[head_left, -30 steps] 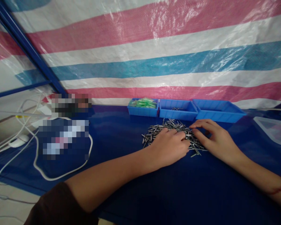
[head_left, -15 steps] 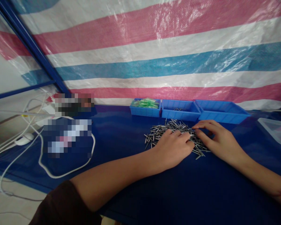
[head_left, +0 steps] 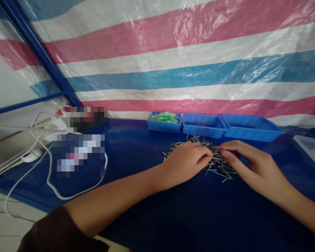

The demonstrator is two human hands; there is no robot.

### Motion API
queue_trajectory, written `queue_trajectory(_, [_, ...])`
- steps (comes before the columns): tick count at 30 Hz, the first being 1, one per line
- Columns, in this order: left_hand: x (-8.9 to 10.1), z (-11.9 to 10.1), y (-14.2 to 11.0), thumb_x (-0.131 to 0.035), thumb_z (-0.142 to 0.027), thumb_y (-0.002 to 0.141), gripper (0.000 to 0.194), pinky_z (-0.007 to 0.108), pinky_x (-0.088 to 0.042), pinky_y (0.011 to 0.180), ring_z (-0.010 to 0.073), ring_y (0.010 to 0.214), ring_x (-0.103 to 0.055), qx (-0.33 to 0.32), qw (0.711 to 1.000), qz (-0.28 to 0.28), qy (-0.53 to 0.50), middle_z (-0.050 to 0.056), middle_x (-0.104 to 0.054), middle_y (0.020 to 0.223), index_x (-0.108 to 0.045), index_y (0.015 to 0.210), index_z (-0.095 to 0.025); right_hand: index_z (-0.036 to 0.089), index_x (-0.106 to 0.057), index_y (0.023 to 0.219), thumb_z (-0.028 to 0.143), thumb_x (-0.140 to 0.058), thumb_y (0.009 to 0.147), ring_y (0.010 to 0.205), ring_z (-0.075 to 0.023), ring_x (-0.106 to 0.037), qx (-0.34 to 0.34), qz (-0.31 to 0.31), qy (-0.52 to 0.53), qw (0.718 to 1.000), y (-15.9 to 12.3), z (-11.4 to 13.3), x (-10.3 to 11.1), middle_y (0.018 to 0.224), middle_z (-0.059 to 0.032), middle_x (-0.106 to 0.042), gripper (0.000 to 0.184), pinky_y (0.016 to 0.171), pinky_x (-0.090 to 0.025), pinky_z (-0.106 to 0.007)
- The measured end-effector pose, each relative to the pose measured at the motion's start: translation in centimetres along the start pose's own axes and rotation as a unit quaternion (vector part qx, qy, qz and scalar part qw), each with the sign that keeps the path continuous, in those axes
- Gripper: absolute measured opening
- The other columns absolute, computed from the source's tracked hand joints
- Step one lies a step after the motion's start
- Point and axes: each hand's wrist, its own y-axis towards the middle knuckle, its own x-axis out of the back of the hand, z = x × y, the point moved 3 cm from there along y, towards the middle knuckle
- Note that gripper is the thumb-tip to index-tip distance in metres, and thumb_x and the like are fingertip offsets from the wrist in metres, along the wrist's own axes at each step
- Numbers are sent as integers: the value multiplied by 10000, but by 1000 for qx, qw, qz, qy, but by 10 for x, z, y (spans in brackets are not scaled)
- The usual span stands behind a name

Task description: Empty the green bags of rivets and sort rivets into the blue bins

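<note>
Noting a striped sheet [head_left: 173, 78] hanging behind a blue table [head_left: 157, 220]. Three blue bins [head_left: 203, 132] are standing in a row on it. Before them, the pile of metal pins [head_left: 218, 163] is lying loose. Our left hand [head_left: 186, 161] is covering its left part; our right hand [head_left: 258, 168] is reaching in from the right. Fingertips are almost meeting; we are not telling whether either is gripping a pin.

Beyond the fingers [head_left: 235, 144], a glossy sheet [head_left: 147, 38] striped red, white and blue forms the backdrop, catching pale glare. Beneath them spreads a dark blue desk [head_left: 173, 217]; far left are a slanting blue post [head_left: 40, 56] and, lower, pale floor [head_left: 2, 225].
</note>
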Motion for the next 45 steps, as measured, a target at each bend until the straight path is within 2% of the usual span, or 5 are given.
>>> queue_trajectory(4, [10, 3, -9, -555, -178, 855, 104, 206, -459, 715, 107, 748, -607, 57, 993, -28, -103, 4, -676, 834, -652, 886, -155, 263, -627, 894, 342, -538, 849, 805, -204, -644, 22, 24, 17, 999, -5, 17, -6, 895, -32, -679, 127, 698, -502, -327])
queue_trajectory(10, [6, 1, -18, -569, -211, 846, 116, 208, -476, 650, 95, 666, -592, 122, 972, -57, -194, 9, -685, 821, -661, 893, -158, 261, -642, 912, 338, -546, 845, 746, -180, -657, 17, 31, 30, 999, -7, 19, -12, 862, -18, -690, 140, 638, -512, -291])
queue_trajectory(24, [-2, -5, -27, -605, -208, 832, 87, 212, -472, 628, 104, 687, -592, 101, 956, -164, -219, 14, -690, 813, -663, 877, -160, 247, -634, 1011, 342, -514, 869, 799, -175, -654, -26, 76, 75, 994, -9, 27, -18, 904, -33, -693, 209, 686, -521, -291])
queue_trajectory(36, [-6, 1, -29, -571, -215, 855, 116, 223, -491, 681, 113, 739, -615, 112, 961, -169, -191, 14, -690, 856, -653, 928, -177, 255, -621, 859, 354, -646, 775, 662, -140, -624, -98, -11, 156, 983, -11, 14, -16, 763, 8, -648, 133, 576, -513, -237])
queue_trajectory(45, [-6, 3, -27, -549, -225, 881, 126, 246, -484, 735, 132, 782, -621, 112, 966, -132, -193, 23, -693, 884, -655, 929, -176, 256, -625, 890, 293, -633, 783, 619, -134, -603, -50, -29, 132, 990, -12, 24, -12, 758, 2, -641, 114, 530, -504, -238])
